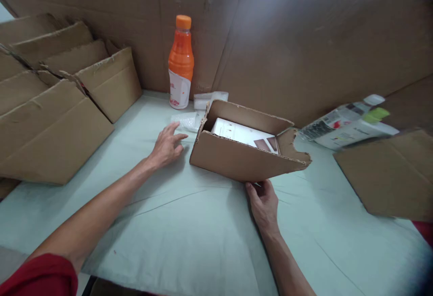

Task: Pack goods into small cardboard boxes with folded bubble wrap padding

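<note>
An open cardboard box (243, 160) sits in the middle of the table, its right end cut low and ragged. Inside it lies a white printed box (241, 132). My right hand (264, 205) grips the lower front edge of the cardboard box, the fingertips hidden beneath it. To the left, my left hand (167, 145) hovers over the cloth with fingers spread and nothing in them. Just beyond those fingers is a bubble-wrapped piece (185, 119), partly hidden by the cardboard box. A white wrapped packet (210, 99) rests behind.
An orange bottle (181, 63) stands by the cardboard back wall (304, 39). Several cardboard bins (57, 129) crowd the left side. At right, clear bottles (341, 115) and a white pouch (358, 134) lean beside another cardboard box (392, 174). Pale green cloth (189, 233) covers the table.
</note>
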### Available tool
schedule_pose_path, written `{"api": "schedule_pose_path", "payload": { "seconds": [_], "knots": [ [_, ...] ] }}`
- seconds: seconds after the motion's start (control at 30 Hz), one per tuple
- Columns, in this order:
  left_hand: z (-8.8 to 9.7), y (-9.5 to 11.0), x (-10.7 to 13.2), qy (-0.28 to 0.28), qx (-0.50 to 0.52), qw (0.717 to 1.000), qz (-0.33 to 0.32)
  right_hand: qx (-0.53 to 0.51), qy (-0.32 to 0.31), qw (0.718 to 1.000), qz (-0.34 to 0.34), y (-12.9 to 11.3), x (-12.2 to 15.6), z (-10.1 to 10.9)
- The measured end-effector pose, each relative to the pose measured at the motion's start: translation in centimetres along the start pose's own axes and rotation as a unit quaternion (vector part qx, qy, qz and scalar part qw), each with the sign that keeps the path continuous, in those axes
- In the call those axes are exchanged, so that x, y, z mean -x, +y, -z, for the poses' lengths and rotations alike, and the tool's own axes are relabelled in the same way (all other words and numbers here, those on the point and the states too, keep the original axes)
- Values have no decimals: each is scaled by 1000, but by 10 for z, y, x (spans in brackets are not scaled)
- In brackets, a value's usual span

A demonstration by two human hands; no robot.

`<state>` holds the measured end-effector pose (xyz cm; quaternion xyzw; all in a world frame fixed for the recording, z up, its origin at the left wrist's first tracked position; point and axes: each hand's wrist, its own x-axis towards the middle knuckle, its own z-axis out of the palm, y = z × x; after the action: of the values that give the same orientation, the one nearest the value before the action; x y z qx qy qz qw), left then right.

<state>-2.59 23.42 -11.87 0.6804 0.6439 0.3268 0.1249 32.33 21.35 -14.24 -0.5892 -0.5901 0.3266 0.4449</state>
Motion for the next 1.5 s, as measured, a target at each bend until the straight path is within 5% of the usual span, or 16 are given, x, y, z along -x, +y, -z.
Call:
{"api": "schedule_pose_path", "payload": {
  "seconds": [0.17, 0.3, 0.47, 0.6, 0.77, 0.87, 1.03, 1.23, 1.33, 1.43, 1.5],
  "knots": [
    [-4, -10, -43, -11, -113, 994, -1, 6, 0, 1000, 5, 4, 0, -1],
    [6, -8, -40, 61, -120, 991, 14, 2, 6, 1000, 21, 5, -2, -3],
    [46, 11, 40, 178, -8, 984, -9, -3, 6, 1000, 27, 7, -4, -5],
    [66, 41, 125, 204, 128, 964, 115, 3, 9, 999, 37, 3, -5, -8],
    [60, 76, 212, 231, 346, 855, 309, -14, 2, 999, 39, -1, -8, -10],
    [48, 94, 251, 217, 436, 798, 355, -33, -21, 999, 37, -3, -7, -5],
    [36, 124, 290, 100, 483, 757, 429, -53, -38, 998, 18, -9, 15, 9],
    [34, 145, 305, -33, 481, 787, 385, -61, -58, 996, -10, -28, 64, 6],
    [31, 144, 311, -25, 465, 821, 330, -84, -189, 975, -84, -51, 92, -10],
    [27, 140, 318, -32, 460, 842, 281, -108, -343, 919, -163, -75, 118, -33],
    [25, 138, 322, -57, 462, 846, 259, -149, -385, 891, -187, -86, 130, -50]
  ]
}}
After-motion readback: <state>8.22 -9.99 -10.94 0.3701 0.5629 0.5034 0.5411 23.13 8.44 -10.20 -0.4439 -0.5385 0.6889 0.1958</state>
